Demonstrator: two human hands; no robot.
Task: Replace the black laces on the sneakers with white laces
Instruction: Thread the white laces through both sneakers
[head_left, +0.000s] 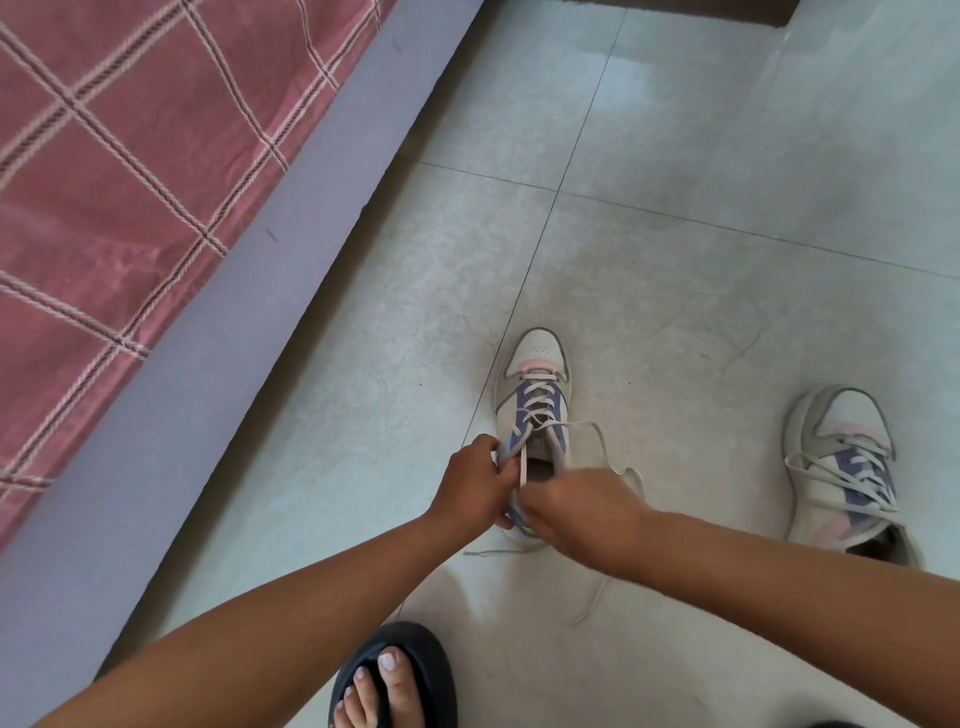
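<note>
Far off to the left of both hands was a bed with a pink checked sheet (119, 171), woven-looking stripes, wrinkled a bit, over a smooth lavender bed frame (291, 249) running diagonally. Floor was pale speckled tile (701, 291) with thin grout lines.

The left hand (475, 486) was curled around the collar edge of the near sneaker (532, 410), fingers pinching the eyelet side. That shoe was white leather-ish with a rounded perforated toe, pink band and purple lace panel, pointing away from the hands. The white lace (537, 400) was flat, criss-crossed up the panel just beyond the knuckles. The right hand (576, 506) was closed over the heel end, gripping a lace end, though blurry so I couldn't tell exactly how. Loose lace trailed past it on the tile.

Well right of the hands sat the second sneaker (844, 467), same colours, grey-white laces. Below the hands, a foot in a black rubbery slide (395, 675).
</note>
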